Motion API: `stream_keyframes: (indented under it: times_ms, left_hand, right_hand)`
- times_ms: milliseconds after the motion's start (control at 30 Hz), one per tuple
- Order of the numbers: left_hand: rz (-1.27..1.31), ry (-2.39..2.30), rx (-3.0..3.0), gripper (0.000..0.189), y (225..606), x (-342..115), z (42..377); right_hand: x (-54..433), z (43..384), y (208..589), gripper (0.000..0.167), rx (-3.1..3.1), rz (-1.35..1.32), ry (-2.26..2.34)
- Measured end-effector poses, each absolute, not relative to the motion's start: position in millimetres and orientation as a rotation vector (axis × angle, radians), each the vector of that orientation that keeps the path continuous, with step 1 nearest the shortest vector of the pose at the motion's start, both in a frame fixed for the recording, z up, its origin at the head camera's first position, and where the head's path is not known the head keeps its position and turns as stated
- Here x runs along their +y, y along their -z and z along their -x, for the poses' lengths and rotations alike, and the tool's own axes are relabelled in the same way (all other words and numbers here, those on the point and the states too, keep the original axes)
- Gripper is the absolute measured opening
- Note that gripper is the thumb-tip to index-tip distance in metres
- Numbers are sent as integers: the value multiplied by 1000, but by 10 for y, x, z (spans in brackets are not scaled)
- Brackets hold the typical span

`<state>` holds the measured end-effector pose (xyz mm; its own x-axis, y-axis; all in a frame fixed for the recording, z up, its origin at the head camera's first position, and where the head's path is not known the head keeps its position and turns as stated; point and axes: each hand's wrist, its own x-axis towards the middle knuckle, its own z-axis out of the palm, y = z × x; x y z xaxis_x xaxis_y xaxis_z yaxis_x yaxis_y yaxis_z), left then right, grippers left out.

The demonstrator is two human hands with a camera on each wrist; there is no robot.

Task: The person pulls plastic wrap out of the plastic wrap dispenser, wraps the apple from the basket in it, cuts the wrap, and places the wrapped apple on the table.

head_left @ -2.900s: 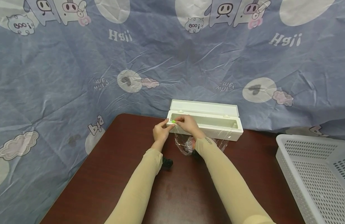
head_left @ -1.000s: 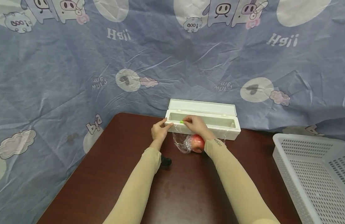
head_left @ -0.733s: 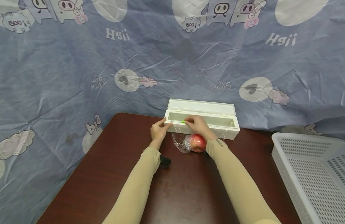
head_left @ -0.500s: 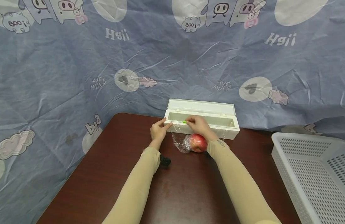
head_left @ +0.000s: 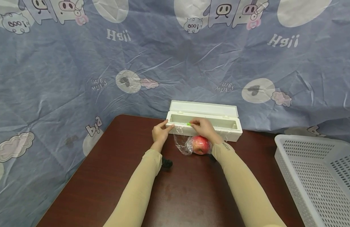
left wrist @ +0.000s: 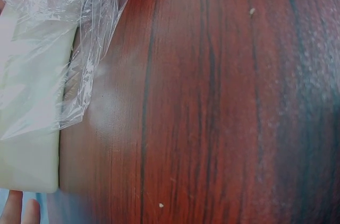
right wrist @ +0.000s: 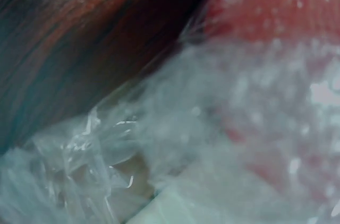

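The left hand [head_left: 160, 133], fingers spread, touches the white box [head_left: 201, 114] at left, the right hand [head_left: 204, 128] apparently pinching a green slider [head_left: 188, 124].

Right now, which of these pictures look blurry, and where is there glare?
Right wrist: clearly blurred, the red apple and plastic wrap both soft, with small bright glints; left wrist: clearer wood grain on the table, white streaks of glare on the wrap; head: fairly sharp, a pale sheen on the tabletop.

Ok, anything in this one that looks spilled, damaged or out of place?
Slightly: two small pale specks stand out on the dark tabletop, and the clear film bunches up left of the apple instead of lying smooth.
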<state>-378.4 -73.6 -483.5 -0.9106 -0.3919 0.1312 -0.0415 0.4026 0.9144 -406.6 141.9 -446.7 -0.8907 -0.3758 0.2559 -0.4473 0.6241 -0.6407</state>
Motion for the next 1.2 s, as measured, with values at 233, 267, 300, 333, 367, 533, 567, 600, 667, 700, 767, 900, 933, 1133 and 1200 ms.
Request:
stream_keyframes:
  times_ms: [233,267,300,333,367,533,567,600,667,700,767,900,933,1133,1200]
  left_hand:
    - [-352,1509,-2342,50,4838,-738,3783]
    - [-351,1509,-2344,50,4837,-738,3784]
    - [-351,1508,-2346,50,4838,-737,3784]
    - [-348,1507,-2348,50,4839,-736,3784]
    - [-347,1504,-2349,50,4841,-735,3785]
    - [-350,1495,-2342,51,4841,-734,3790]
    - [-351,1496,-2338,51,4840,-735,3791]
    - [-351,1498,-2335,51,4838,-736,3791]
    - [-355,1499,-2336,51,4842,-739,3793]
    - [-356,1501,-2337,51,4844,-740,3791]
    - [-356,1501,-2341,51,4844,-744,3789]
    - [-350,1495,-2347,50,4843,-748,3781]
    - [-349,1494,-2346,50,4843,-748,3780]
    - [-349,1499,-2344,50,4842,-747,3779]
    - [-352,1502,-2342,50,4839,-747,3779]
  right_hand:
    - [1440,4059,4471,19,-2750,-694,-1119]
    - [1444,4057,4469,19,-2752,-691,-1122]
    - [1449,4053,4467,19,-2754,-689,-1122]
    - [1454,4050,4465,19,-2757,-686,-1123]
    - [1461,4047,4464,19,-2758,-684,-1123]
    - [1494,4040,4460,19,-2752,-683,-1131]
    - [1500,4040,4460,19,-2750,-681,-1135]
    - [1506,4039,4459,19,-2751,-677,-1139]
    - [1515,4037,4458,20,-2752,-669,-1147]
    - [1520,4036,4459,20,-2753,-665,-1151]
    - [1531,4033,4458,20,-2751,-662,-1156]
    - [1560,4029,4466,20,-2740,-680,-1140]
    - [1569,4029,4468,20,-2739,-685,-1136]
    - [1618,4031,4467,20,-2750,-693,-1104]
    - [1633,4029,4463,20,-2754,-685,-1101]
